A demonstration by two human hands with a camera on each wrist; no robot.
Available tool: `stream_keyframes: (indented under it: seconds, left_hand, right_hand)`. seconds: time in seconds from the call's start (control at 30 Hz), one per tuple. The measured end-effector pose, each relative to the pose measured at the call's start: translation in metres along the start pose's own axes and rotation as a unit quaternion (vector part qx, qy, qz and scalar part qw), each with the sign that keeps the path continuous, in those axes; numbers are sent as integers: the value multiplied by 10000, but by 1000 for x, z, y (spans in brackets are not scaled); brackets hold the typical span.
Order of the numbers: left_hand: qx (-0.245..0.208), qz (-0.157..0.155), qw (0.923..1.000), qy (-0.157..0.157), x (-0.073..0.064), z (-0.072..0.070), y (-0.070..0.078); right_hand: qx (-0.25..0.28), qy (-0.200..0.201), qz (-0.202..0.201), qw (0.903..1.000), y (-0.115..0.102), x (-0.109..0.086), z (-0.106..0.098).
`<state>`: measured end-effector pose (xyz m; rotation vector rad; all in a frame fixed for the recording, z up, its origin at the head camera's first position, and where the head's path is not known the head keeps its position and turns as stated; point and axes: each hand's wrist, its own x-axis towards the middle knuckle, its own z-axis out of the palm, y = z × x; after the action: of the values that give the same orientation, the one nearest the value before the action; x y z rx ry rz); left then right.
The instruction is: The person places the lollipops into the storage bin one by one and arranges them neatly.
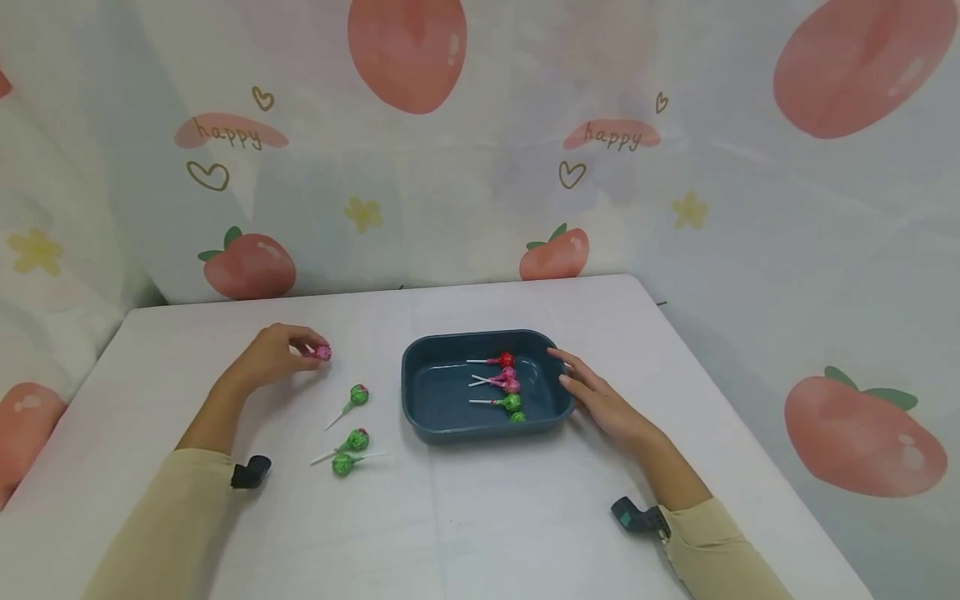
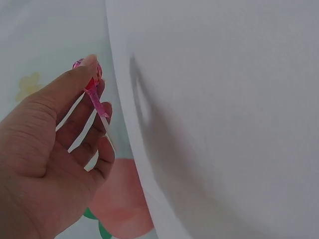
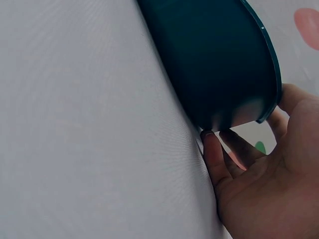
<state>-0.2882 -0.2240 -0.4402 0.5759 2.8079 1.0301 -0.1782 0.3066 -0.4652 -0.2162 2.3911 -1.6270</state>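
1. Left hand (image 1: 274, 357): I find it at left of centre in the head view, thumb and fingertips drawn together on a pink lollipop (image 1: 323, 353).
2. Position of the held item: in my left wrist view, the wrapped head sits between thumb tip and forefinger, upper left of the frame. The white stick slants down and right, past the other, loosely bent fingers. The lollipop is clear of the table (image 1: 480, 508).
3. Right hand (image 1: 603, 404): I record it at right of centre in the head view, holding the right end of a dark blue tray (image 1: 442, 433). My right wrist view shows digits over the rim and others against the outer wall.
4. Tray contents: I note a red lollipop (image 1: 507, 359) uppermost, two pink lollipops (image 1: 511, 386) touching beneath it, then two green lollipops (image 1: 512, 402), all toward the tray's right side. The lowest shows only its head.
5. Table, left of the tray: I count three loose green lollipops (image 1: 359, 394), below and right of the left hand. The lower two lie close together; the upper one lies apart.
6. Background: I observe a fruit-printed curtain (image 1: 465, 200) across the upper frame.
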Motion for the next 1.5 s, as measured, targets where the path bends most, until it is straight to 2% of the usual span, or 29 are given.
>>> stream_keyframes:
  seconds: [0.27,0.5,0.93,1.17,1.5]
  left_hand:
    - [-32,270,9996,-9,2,2,21]
    - [69,579,9983,52,6,7,45]
    - [-68,866,9962,0,16,23,88]
    - [-178,1174,9929,-40,24,34,106]
    - [-284,1288,9911,-193,36,54,132]
  right_hand:
    - [-53,-3,12,10000,1,0,0]
    - [0,6,37,10000,1,0,-1]
    - [-38,28,51,10000,0,-1,0]
    - [-96,52,65,9999,0,0,-1]
    - [-213,61,36,9997,-2,-2,0]
